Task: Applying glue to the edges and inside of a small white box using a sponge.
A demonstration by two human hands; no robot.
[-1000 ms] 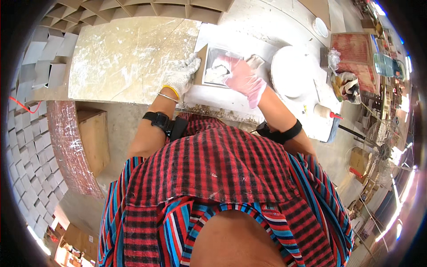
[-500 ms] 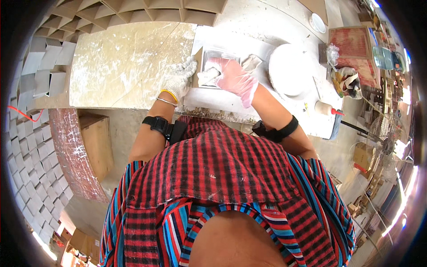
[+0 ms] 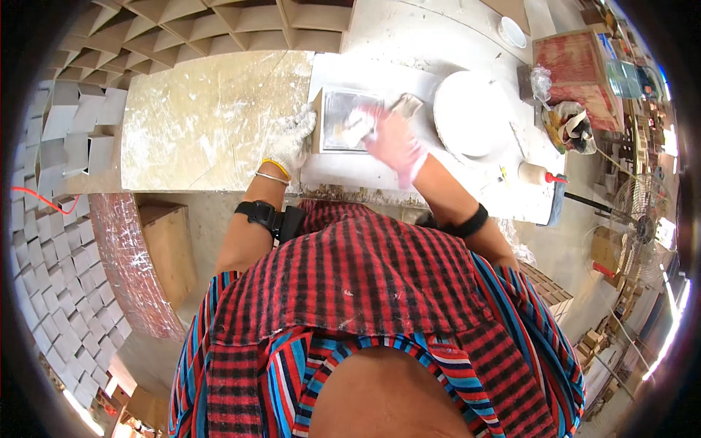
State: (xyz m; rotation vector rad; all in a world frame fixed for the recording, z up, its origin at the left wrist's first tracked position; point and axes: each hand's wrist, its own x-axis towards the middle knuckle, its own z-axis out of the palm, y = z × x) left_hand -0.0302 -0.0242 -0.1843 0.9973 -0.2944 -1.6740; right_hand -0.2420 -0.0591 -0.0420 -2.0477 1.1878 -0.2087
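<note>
A shallow box (image 3: 353, 107) with a grey, glossy top face and a brown side lies on the white-covered part of the table. My left hand (image 3: 289, 140), in a white knit glove with a yellow cuff, rests its extended fingers against the box's left side. Over the right part of the box is my right hand (image 3: 398, 142) in a thin pink glove, smeared by motion. It is closed around a crumpled white cloth (image 3: 358, 127), which covers part of the grey face. A second folded whitish cloth (image 3: 407, 106) lies just beyond the right hand.
Right of the box stand a round white disc (image 3: 475, 113) and a white bottle with a red tip (image 3: 537, 174). A brown compartmented rack (image 3: 248, 25) spans the far left. Stacked grey boxes (image 3: 62, 255) fill the left side. A fan (image 3: 631, 223) stands at right.
My right hand has moved right with the white cloth, uncovering more of the grey face. My left hand stays at the box's left side. The whole view has shifted slightly.
</note>
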